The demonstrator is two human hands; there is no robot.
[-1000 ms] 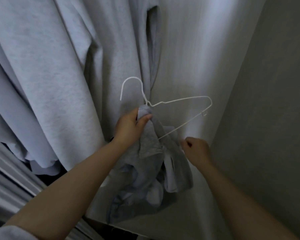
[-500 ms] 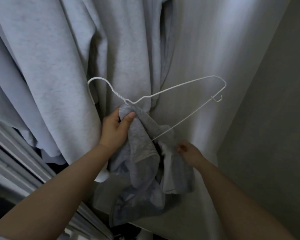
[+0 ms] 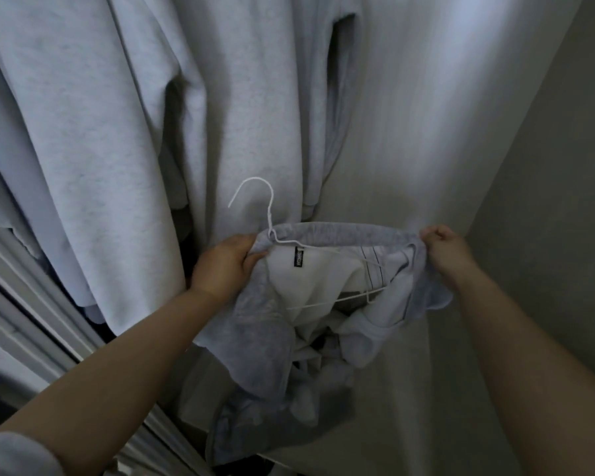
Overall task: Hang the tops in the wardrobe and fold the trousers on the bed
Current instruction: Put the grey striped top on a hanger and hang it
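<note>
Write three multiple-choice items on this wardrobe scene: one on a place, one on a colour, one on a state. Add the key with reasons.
1. Where is the hanger's body?
A. inside the grey top's opening
B. on a rail
C. on the floor

2. What colour is the hanger?
A. black
B. white
C. red

3. What are the hands doing?
A. both hang idle
B. only the left hand holds cloth
C. each has a grip on the top's edge

Key: 1 A, only the hook sticks out above the cloth; 2 B, the wire shows white; 3 C, the left hand and right hand stretch the opening between them.
</note>
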